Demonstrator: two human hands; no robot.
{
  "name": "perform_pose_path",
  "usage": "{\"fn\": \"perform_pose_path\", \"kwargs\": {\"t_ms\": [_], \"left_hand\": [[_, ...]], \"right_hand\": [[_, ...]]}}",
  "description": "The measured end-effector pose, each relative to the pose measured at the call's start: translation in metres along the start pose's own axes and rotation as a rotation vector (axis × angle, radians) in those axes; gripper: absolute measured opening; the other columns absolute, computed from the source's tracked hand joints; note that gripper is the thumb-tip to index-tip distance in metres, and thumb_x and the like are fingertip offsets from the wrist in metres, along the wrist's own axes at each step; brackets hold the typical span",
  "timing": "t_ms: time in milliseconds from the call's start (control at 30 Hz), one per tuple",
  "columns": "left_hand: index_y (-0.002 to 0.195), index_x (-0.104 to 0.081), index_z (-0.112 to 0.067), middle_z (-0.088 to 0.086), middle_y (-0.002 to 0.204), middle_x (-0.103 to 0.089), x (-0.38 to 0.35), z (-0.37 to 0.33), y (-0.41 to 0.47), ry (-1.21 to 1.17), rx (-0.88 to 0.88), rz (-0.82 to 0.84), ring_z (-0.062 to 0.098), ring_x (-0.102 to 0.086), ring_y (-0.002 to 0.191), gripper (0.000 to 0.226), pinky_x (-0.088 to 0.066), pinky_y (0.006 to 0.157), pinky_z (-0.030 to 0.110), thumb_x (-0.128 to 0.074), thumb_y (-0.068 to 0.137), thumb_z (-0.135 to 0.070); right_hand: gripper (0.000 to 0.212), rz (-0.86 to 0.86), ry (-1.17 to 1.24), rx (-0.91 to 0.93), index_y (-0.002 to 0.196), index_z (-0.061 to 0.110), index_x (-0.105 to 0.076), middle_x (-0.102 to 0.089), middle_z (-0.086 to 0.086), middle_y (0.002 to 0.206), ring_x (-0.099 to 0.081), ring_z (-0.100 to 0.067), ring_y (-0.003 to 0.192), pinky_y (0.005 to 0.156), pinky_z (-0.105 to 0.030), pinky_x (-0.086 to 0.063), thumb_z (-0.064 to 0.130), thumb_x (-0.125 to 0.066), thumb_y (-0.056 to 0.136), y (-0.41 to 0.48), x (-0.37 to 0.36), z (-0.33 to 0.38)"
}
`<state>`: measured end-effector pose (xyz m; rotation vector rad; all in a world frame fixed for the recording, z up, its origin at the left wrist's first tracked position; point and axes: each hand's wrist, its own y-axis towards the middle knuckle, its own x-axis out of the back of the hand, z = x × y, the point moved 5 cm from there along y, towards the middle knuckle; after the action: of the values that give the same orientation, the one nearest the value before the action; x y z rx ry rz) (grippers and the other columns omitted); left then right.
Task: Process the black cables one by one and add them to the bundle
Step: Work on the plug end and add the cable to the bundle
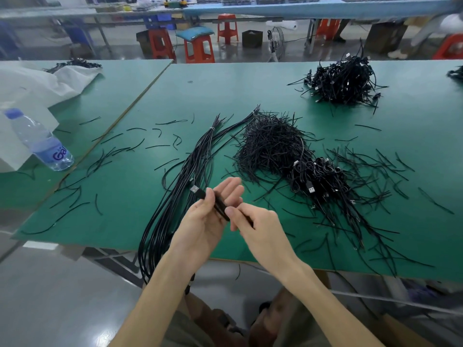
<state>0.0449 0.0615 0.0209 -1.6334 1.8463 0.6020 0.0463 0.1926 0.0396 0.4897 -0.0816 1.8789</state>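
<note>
Where left hand (205, 219) meets right hand (258, 221), lower centre, a cable (220, 205) is held.
The left grips it and the right pinches it. The bundle (185, 169) lies just left; the bottle (40, 141) at far left partly reads "Ga".

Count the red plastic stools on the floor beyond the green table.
5. Left stool; cushioned stool beside it; middle stool farther back; orange-red stool under the far bench; cut-off stool at the right edge. More may be hidden behind benches.
</note>
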Motion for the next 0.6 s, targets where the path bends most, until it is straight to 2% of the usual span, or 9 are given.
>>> {"fn": "perform_pose_path", "kwargs": {"t_ms": [67, 133, 167, 267, 367, 433, 600], "left_hand": [[0.110, -0.073, -0.011, -0.001, 0.094, -0.072, 0.007, -0.004, 0.001, -0.119, -0.037, -0.067, 0.015, -0.071, 0.089, 0.033, -0.058, 0.086, 0.029, -0.045, 0.102, -0.027], [0.099, -0.064, -0.013, -0.007, 0.071, -0.055, 0.008, -0.006, 0.001, -0.139, -0.043, -0.081, 0.011, -0.056, 0.064, 0.017, -0.057, 0.079, 0.028, -0.048, 0.101, -0.018], [0.094, -0.060, -0.015, -0.008, 0.066, -0.046, 0.007, -0.006, 0.000, -0.130, -0.036, -0.075, 0.009, -0.045, 0.058, 0.017, -0.054, 0.074, 0.026, -0.046, 0.103, -0.017], [0.082, -0.058, -0.019, -0.009, 0.063, -0.034, 0.005, -0.003, -0.002, -0.062, -0.028, -0.068, 0.008, -0.029, 0.054, 0.031, -0.041, 0.064, 0.021, -0.043, 0.107, -0.027], [0.078, -0.058, -0.020, -0.009, 0.063, -0.033, 0.004, -0.004, -0.003, -0.049, -0.053, -0.066, 0.008, -0.029, 0.053, 0.026, -0.041, 0.061, 0.020, -0.050, 0.103, -0.024], [0.077, -0.059, -0.021, -0.010, 0.061, -0.033, 0.004, -0.005, -0.003, -0.100, -0.054, -0.044, 0.007, -0.029, 0.051, 0.030, -0.042, 0.059, 0.020, -0.046, 0.104, -0.020], [0.077, -0.059, -0.020, -0.010, 0.058, -0.037, 0.004, -0.009, -0.003, -0.247, -0.053, 0.005, 0.007, -0.029, 0.049, 0.049, -0.041, 0.055, 0.021, -0.024, 0.111, -0.011]], "right_hand": [[0.041, 0.005, -0.045, -0.046, 0.068, 0.022, -0.060, -0.044, 0.005, 0.049, -0.032, -0.009, 0.043, 0.046, -0.027, -0.029, 0.047, -0.057, 0.100, 0.000, 0.003, -0.007], [0.040, 0.030, -0.099, -0.086, 0.073, 0.021, -0.060, -0.047, 0.001, 0.052, -0.034, -0.012, 0.046, 0.049, -0.035, -0.034, 0.053, -0.058, 0.097, 0.001, 0.003, -0.012], [0.038, 0.055, -0.129, -0.102, 0.079, 0.021, -0.060, -0.052, -0.001, 0.056, -0.038, -0.012, 0.048, 0.052, -0.036, -0.038, 0.054, -0.059, 0.096, 0.002, 0.002, -0.013], [0.031, 0.171, -0.171, -0.139, 0.103, 0.024, -0.056, -0.062, 0.006, 0.077, -0.051, -0.007, 0.062, 0.062, -0.024, -0.044, 0.051, -0.066, 0.093, 0.002, -0.006, -0.015], [0.047, 0.228, -0.156, -0.145, 0.121, 0.026, -0.050, -0.061, 0.010, 0.098, -0.056, -0.006, 0.078, 0.073, -0.022, -0.047, 0.048, -0.074, 0.087, 0.000, -0.015, -0.015], [0.049, 0.217, -0.094, -0.157, 0.126, 0.026, -0.051, -0.062, 0.009, 0.101, -0.056, -0.003, 0.075, 0.073, -0.022, -0.047, 0.042, -0.077, 0.087, 0.001, -0.015, -0.014], [0.040, 0.193, 0.054, -0.172, 0.122, 0.030, -0.058, -0.068, 0.007, 0.098, -0.060, -0.008, 0.064, 0.073, -0.031, -0.054, 0.032, -0.079, 0.088, 0.002, -0.010, -0.013]]}}
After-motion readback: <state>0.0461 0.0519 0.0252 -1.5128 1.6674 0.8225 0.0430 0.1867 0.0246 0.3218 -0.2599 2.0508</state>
